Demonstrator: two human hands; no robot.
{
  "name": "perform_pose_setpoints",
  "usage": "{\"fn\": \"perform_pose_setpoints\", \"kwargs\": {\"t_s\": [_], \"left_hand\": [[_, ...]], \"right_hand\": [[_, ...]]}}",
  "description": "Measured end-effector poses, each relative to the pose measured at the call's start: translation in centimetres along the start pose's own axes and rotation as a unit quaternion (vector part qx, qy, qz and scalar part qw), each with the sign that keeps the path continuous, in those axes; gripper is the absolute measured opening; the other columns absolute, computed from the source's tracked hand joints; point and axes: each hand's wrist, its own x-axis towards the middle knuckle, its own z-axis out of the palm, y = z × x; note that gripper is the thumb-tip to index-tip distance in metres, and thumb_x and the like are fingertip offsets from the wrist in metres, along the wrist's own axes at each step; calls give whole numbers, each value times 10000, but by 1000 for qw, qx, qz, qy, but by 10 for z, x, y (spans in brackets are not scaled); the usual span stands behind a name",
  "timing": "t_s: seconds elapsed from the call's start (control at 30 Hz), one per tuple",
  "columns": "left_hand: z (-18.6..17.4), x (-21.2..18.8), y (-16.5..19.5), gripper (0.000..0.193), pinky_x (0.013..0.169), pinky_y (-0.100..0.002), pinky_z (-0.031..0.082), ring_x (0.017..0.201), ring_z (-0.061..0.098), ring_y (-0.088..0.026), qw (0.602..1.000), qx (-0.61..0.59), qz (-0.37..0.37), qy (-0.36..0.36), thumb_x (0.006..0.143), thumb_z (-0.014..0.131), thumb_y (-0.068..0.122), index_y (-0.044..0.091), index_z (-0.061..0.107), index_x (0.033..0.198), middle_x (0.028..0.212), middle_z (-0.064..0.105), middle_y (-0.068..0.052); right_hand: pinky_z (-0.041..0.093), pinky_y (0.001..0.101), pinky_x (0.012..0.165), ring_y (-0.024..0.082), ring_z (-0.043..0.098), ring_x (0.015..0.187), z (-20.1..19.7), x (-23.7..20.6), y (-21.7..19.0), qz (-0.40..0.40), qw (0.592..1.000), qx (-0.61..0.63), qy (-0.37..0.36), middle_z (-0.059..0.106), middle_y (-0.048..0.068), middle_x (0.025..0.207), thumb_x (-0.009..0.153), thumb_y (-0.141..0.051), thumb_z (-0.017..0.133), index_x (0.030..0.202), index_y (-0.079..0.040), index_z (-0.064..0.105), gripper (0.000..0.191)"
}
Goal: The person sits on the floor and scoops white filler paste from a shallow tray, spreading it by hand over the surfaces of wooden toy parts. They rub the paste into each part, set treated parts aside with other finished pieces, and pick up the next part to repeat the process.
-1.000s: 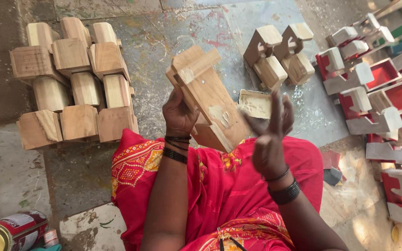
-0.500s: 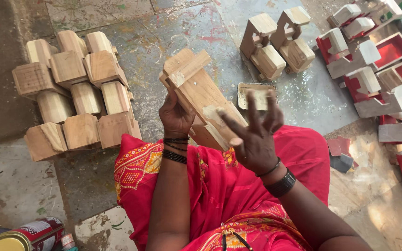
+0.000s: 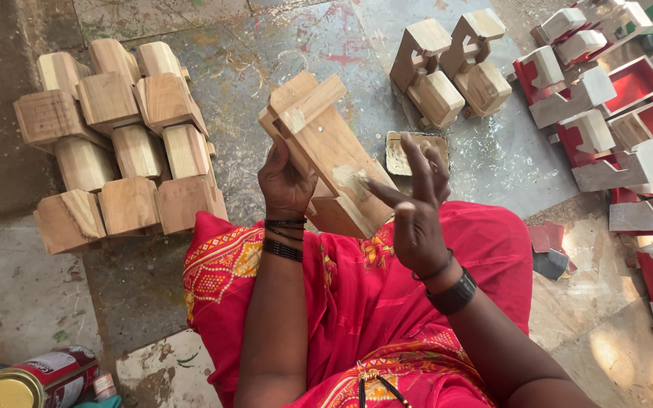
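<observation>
Head view: my left hand [image 3: 285, 181] grips the unpainted wooden toy body [image 3: 326, 151] tilted above my lap, exposing its flat face, where my open right hand's [image 3: 416, 219] fingertip [image 3: 368, 183] smears pale filler [image 3: 349, 175].

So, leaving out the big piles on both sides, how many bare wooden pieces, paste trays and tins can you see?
Bare wooden piece held in the left hand: 1
Bare wooden pieces standing on the floor: 2
Paste tray: 1
Tin: 1
Total: 5
</observation>
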Motion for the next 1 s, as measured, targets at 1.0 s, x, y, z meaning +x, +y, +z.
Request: {"fn": "perform_pose_setpoints", "kwargs": {"t_s": [1.0], "left_hand": [[0,0,3,454,1029,-457,560,1301,625,-325,1000,-23,12,5,1116,546,251,2,496,1493,1421,618,-169]], "right_hand": [[56,514,1259,370,140,1578,-6,-13,7,-93,976,-199,16,308,114,1704,1107,-615,129,1386,-300,736,738]]}}
